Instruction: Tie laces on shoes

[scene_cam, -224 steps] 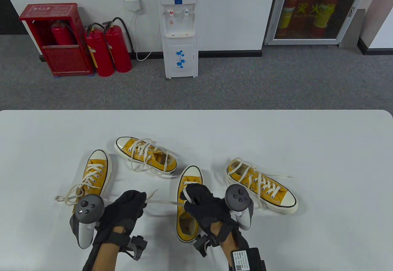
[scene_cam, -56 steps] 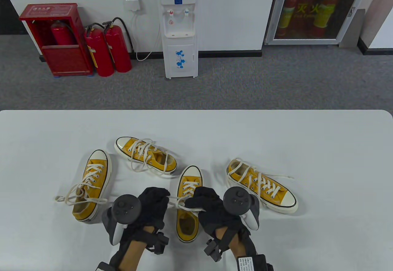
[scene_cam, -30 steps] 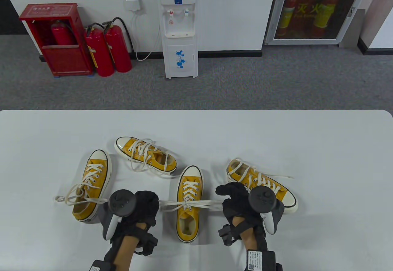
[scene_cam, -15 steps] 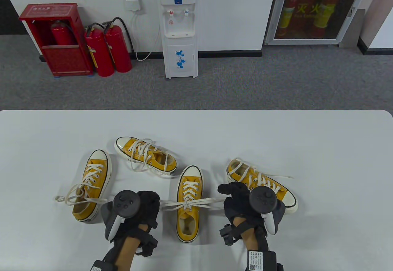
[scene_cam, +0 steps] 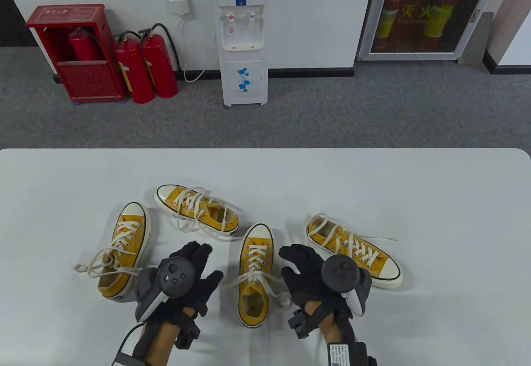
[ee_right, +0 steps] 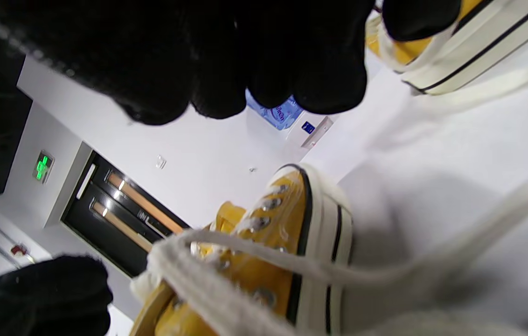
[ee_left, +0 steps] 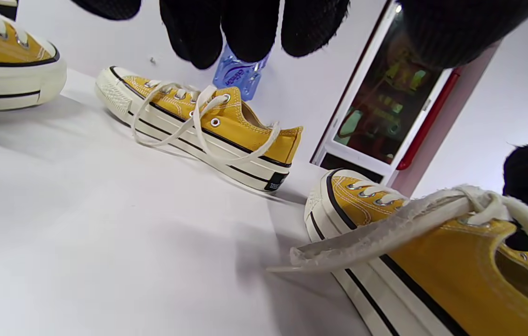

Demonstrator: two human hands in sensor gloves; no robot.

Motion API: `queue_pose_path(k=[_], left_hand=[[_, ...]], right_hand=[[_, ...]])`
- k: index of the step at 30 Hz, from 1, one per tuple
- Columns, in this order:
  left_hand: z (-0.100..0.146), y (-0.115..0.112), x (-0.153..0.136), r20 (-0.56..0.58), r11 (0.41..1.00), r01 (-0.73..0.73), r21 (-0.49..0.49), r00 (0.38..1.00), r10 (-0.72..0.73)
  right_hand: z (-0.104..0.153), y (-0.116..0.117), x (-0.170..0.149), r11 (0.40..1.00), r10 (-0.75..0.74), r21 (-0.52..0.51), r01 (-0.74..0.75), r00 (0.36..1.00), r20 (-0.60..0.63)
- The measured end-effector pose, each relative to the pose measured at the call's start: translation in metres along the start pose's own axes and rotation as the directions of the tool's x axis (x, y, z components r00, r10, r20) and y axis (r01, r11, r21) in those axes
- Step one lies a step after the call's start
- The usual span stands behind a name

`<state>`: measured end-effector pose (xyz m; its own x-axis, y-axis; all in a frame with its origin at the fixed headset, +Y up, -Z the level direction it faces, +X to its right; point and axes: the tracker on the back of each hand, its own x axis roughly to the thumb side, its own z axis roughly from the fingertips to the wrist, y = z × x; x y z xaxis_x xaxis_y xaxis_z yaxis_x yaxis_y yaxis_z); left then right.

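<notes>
Currently, both hands hover over the white table [scene_cam: 415, 183], one on each side of the middle shoe [scene_cam: 255, 275], which serves as the reference landmark.

Left hand [scene_cam: 188, 277]: positioned just left of the middle shoe, fingers straight and spread, thumb extended toward the shoe. It holds nothing. In the left wrist view its fingertips [ee_left: 245, 28] hang free above the table, clear of the lace.

Right hand [scene_cam: 307, 272]: positioned just right of the middle shoe, fingers spread and relaxed. It holds nothing. In the right wrist view the fingertips [ee_right: 273, 70] are apart from the lace below them.

Middle shoe: yellow canvas with a white toe cap, toe pointing away from the person, sole flat on the table. Its white lace [scene_cam: 253, 279] is crossed into a knot over the tongue, near the shoe's opening. One loose end [ee_left: 362, 235] projects to the left of the shoe; the other trails to the right, toward the right hand's wrist. Whether loops have been formed cannot be told.

Other shoes, relative to the middle shoe:
- Far-left shoe [scene_cam: 124, 254]: beyond the left hand, toe pointing away, laces loose and trailing left.
- Rear shoe [scene_cam: 197, 210]: behind and left, toe pointing left, laces loose.
- Right shoe [scene_cam: 352, 252]: beyond the right hand, toe pointing right and toward the person, laces loose.
</notes>
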<state>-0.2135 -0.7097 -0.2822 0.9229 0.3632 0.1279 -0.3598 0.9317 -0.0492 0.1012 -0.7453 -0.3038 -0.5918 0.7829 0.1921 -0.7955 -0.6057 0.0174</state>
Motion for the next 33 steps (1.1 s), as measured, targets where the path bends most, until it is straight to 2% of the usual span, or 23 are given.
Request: queue_pose_path(k=[5, 9, 16, 20, 25, 33], left_hand=[[0.007, -0.004, -0.006, 0.028, 0.999, 0.039, -0.014, 0.999, -0.038], [0.011, -0.011, -0.013, 0.032, 0.996, 0.074, -0.039, 0.997, -0.073], [0.014, -0.025, -0.02, 0.034, 0.991, 0.122, -0.053, 0.992, -0.12], [0.015, -0.031, -0.018, 0.031, 0.991, 0.124, -0.051, 0.992, -0.123], [0.015, -0.037, -0.016, 0.029, 0.989, 0.124, -0.079, 0.992, -0.122], [0.016, -0.037, -0.018, 0.017, 0.991, 0.106, -0.078, 0.994, -0.105]], right_hand=[[0.001, 0.018, 0.006, 0.988, 0.111, 0.106, -0.11, 0.994, -0.008], [0.003, 0.034, 0.008, 0.955, 0.225, 0.203, -0.218, 0.974, -0.013], [0.006, 0.05, 0.01, 0.906, 0.33, 0.291, -0.308, 0.944, -0.029], [0.006, 0.052, 0.01, 0.919, 0.296, 0.292, -0.265, 0.953, -0.068], [0.009, 0.056, 0.012, 0.94, 0.284, 0.235, -0.248, 0.949, -0.136], [0.012, 0.053, 0.027, 0.914, 0.397, 0.14, -0.381, 0.911, -0.113]])
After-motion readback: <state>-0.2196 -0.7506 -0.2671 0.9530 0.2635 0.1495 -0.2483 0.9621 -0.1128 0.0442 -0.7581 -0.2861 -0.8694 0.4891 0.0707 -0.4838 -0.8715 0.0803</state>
